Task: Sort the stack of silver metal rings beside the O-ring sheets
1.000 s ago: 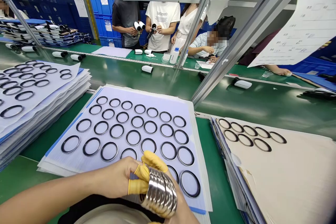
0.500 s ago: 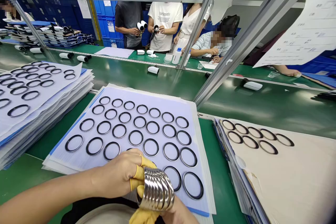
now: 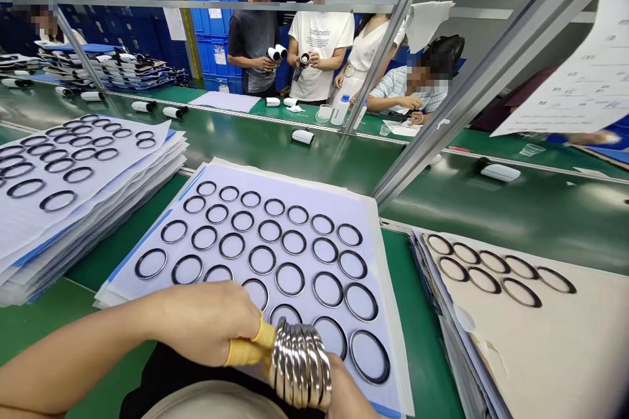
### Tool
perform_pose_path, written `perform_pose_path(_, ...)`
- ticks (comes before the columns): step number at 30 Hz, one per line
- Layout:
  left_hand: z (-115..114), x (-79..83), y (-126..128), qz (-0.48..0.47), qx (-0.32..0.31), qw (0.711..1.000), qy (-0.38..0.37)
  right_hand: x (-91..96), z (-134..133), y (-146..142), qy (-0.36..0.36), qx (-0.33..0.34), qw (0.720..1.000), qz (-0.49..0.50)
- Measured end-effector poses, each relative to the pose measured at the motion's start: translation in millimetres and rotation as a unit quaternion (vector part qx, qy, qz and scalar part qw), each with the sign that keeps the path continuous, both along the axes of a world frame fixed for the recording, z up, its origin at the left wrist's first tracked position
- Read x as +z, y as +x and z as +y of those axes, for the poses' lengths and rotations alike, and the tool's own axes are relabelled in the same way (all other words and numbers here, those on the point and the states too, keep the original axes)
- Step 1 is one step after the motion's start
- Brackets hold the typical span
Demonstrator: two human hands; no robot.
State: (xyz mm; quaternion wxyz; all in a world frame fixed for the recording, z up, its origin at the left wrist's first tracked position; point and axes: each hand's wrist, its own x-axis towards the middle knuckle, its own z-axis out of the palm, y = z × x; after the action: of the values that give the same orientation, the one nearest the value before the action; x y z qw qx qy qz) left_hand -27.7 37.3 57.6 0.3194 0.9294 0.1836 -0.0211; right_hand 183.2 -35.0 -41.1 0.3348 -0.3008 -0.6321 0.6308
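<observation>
A stack of shiny metal rings sits low in the middle, tilted on edge. My left hand, with yellow finger cots, comes in from the left. Its bent fingers are closed at the left end of the stack, and their tips are partly hidden. My right hand is at the right side of the stack, with the rings around it; its fingers are mostly hidden behind them. Below and beyond both hands, rows of black-edged rings lie on a white sheet on a stack of sheets.
More rings cover a layered stack of sheets at left. Several lie on a beige-topped stack at right. Metal posts rise from the green bench. White handheld devices lie on the belt beyond; people stand and sit across it.
The camera view has shifted slightly, so the scene sits further right and a little lower. My left fingers have shifted at the stack's left end, and the ring stack has turned slightly.
</observation>
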Motion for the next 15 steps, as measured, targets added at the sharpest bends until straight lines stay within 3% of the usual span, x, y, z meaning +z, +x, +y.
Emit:
perform_pose_path(3, 2, -1.0, 3, -0.019, 0.001, 0.983, -0.181, -3.4, 5, 6, 0.046, -0.042, 0.997, -0.050)
perform_pose_path(5, 2, -8.0, 8, -0.055, -0.008, 0.944, -0.326, -6.3, 4, 11, 0.053, -0.081, 0.995, -0.030)
perform_pose_path(7, 0, -18.1, 14, -0.090, -0.029, 0.902, -0.421, -3.8, -2, 15, 0.036, -0.112, 0.993, 0.019)
perform_pose_path(11, -6, -39.0, 22, -0.162, -0.035, 0.846, -0.507, 19.3, -14, 17, -0.013, -0.138, 0.990, 0.023)
perform_pose_path(13, -9, -45.3, 26, -0.197, -0.001, 0.818, -0.540, 30.2, -13, 13, -0.029, -0.150, 0.988, 0.010)
perform_pose_path(15, -12, -47.5, 30, -0.214, 0.058, 0.800, -0.558, 34.5, -8, 10, 0.012, -0.138, 0.990, 0.001)
